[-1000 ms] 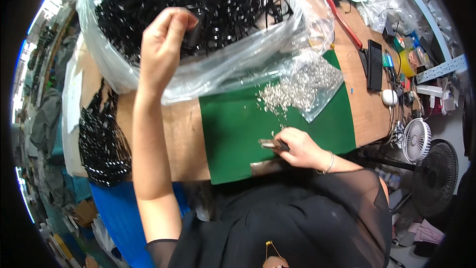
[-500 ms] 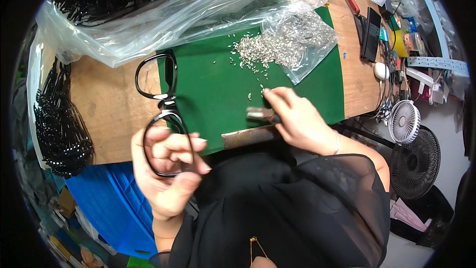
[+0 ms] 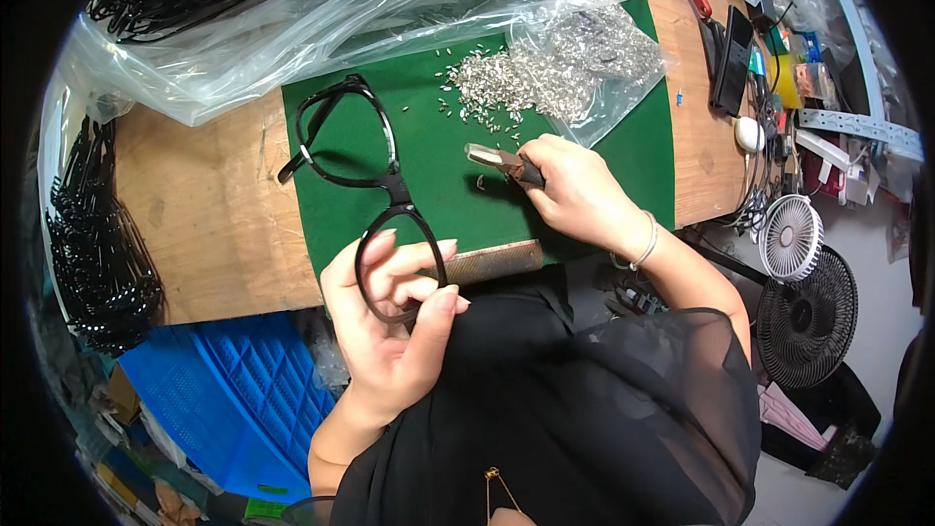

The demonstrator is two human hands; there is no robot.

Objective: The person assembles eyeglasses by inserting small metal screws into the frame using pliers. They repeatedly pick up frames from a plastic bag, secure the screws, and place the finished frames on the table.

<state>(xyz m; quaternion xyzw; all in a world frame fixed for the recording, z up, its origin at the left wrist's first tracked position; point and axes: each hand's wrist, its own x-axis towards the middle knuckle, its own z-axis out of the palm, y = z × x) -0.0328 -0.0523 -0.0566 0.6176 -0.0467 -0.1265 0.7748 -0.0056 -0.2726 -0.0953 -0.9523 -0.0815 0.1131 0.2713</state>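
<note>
My left hand point(image 3: 394, 321) grips a black eyeglass frame point(image 3: 394, 187) by the near rim, fingers passing through the lens opening. The other rim points away from me over the green mat point(image 3: 409, 151), one temple arm reaching left. To the right, my right hand point(image 3: 584, 190) is closed round pliers point(image 3: 502, 158), their flat metal jaws pointing left. A few tiny silvery pieces lie by the jaws. Beyond them, a heap of small silvery metal parts point(image 3: 487, 83) spills from a clear plastic bag point(image 3: 594, 68).
A ridged metal strip point(image 3: 497, 261) lies along the mat's near edge. Bundled glossy black parts point(image 3: 102, 244) sit at the left. A large clear plastic sheet point(image 3: 243, 58) covers the back. At right are a phone point(image 3: 732, 63), cables and a white fan point(image 3: 790, 237). A blue basket point(image 3: 224, 399) stands below.
My left hand has moved right with the eyeglass frame, which now lies more over the mat. My right hand and the pliers have shifted slightly away from me.
</note>
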